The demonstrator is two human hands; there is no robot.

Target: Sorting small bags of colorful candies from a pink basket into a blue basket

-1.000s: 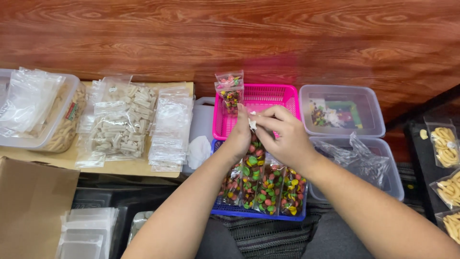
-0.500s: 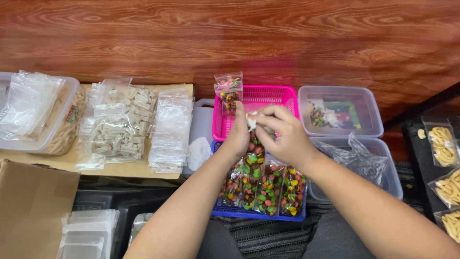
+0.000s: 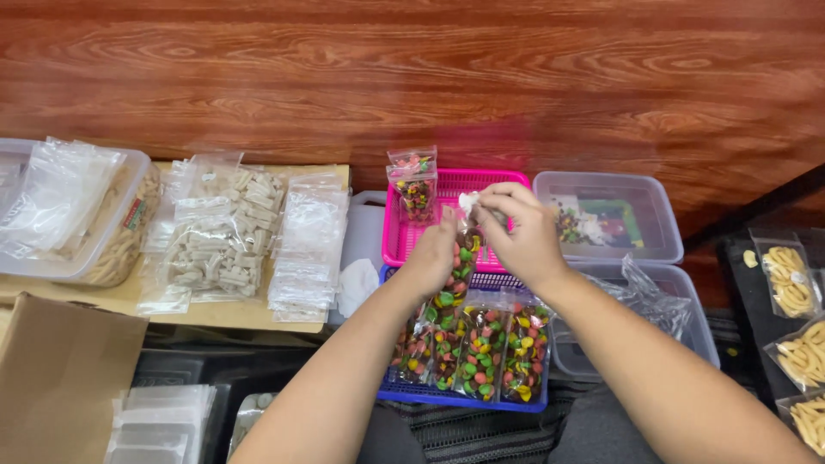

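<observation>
My left hand (image 3: 436, 254) and my right hand (image 3: 521, 234) meet over a pink basket (image 3: 397, 245), both gripping a small clear bag of coloured candy (image 3: 465, 246). The right fingers pinch a small white piece (image 3: 468, 203) at the bag's top. A filled candy bag (image 3: 413, 183) stands upright in the pink basket's far left corner. Below my hands a blue basket (image 3: 464, 397) holds several rows of filled candy bags (image 3: 481, 348).
Clear tubs (image 3: 666, 225) stand to the right, one holding crumpled plastic (image 3: 651, 297). Left lie a stack of empty bags (image 3: 308, 249), bagged pale snacks (image 3: 219, 236), a tub with bags (image 3: 60, 210), a cardboard box (image 3: 60, 378). Yellow snack packs (image 3: 795, 326) sit far right.
Both hands stay on the small candy bag; the right fingers have shifted slightly at its top. The view has crept a little.
</observation>
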